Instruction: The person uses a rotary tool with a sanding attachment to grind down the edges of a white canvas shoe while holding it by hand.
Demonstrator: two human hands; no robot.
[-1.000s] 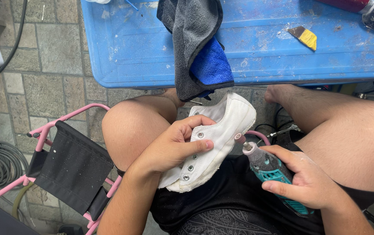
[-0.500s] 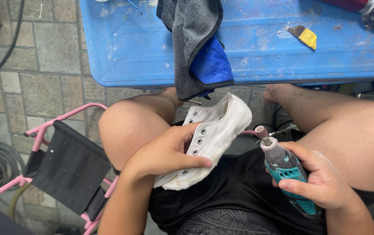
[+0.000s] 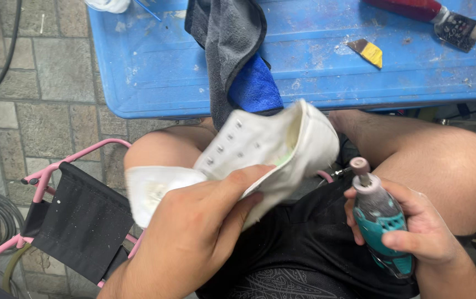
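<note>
Seated person, seen from above. Landmark: blue table [image 3: 315, 83].

Left hand [image 3: 193, 238], below the table's near edge, is closed around a white shoe [image 3: 260, 152], fingers wrapped over its side; shoe held over the lap, toe pointing left, heel up near the table edge, eyelets showing.

Right hand [image 3: 415, 227], below the table's right part, is closed around a teal rotary tool [image 3: 379, 218], its tip upward, just right of the shoe, apart from it.

Grey cloth [image 3: 232, 50] with blue cloth [image 3: 254, 88] hangs over the table's edge, above the shoe. Yellow scrap [image 3: 368, 51] and scraper [image 3: 443, 19] lie on the table. Pink folding chair [image 3: 72, 221] stands below-left of the table.
</note>
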